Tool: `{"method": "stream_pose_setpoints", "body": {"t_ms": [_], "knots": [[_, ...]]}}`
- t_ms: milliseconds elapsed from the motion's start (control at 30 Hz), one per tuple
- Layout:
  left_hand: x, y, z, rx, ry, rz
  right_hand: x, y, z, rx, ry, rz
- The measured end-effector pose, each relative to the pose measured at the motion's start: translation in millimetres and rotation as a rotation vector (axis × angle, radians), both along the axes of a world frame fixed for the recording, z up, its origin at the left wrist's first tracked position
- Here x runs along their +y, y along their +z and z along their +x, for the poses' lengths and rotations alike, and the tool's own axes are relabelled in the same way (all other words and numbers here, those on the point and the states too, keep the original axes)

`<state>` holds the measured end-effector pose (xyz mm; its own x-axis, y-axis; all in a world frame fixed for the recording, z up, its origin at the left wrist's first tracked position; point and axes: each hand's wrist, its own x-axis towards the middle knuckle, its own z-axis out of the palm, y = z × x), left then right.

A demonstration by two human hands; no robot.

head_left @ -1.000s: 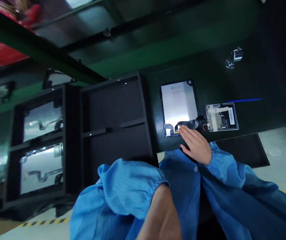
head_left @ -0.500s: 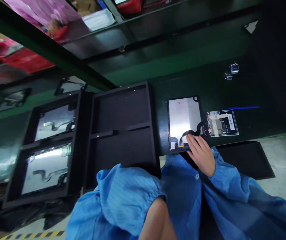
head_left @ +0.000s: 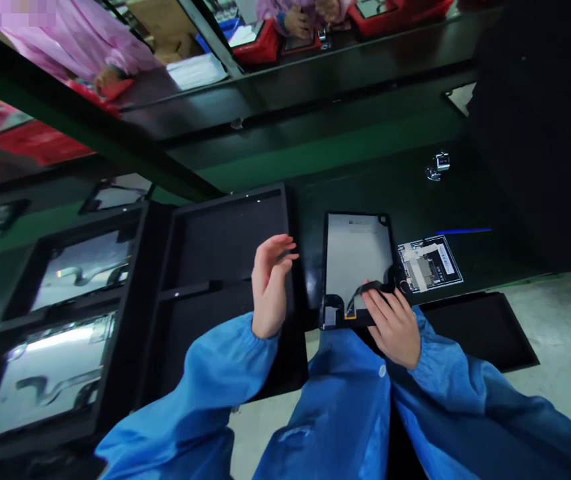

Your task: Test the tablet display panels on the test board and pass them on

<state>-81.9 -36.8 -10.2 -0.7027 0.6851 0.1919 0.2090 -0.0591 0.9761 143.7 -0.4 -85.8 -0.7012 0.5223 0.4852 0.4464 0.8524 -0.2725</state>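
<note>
A tablet screen assembly, silver-backed with a black frame, lies on the dark bench at its near edge. My right hand rests on its lower right corner, fingers stretched out flat over a black ribbon cable. My left hand hovers empty above the black divided tray, left of the screen, its fingers slightly curled and apart from the thumb. Just right of the screen sits a circuit board with pale tape strips and a white-labelled black part.
On the left, the black divided tray adjoins another tray holding screens. A blue stick and a shiny metal object lie farther back. A dark flat tray is at right. Across the bench, people in pink sleeves work near red trays.
My left hand has come up from near my body to above the tray beside the screen. My right hand stays on the screen's corner. The camera view has shifted.
</note>
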Motion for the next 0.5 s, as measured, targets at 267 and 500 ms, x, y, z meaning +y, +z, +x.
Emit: {"method": "stream_pose_setpoints", "body": {"t_ms": [267,500], "knots": [[42.2,-27.4,21.6,-0.906,-0.535,-0.356,11.1,0.3,-46.7,0.829,-0.463,-0.642],[70.2,-15.0,33.2,-0.958,-0.17,-0.188,-1.9,8.4,-67.1,0.887,-0.281,-1.106]]}}
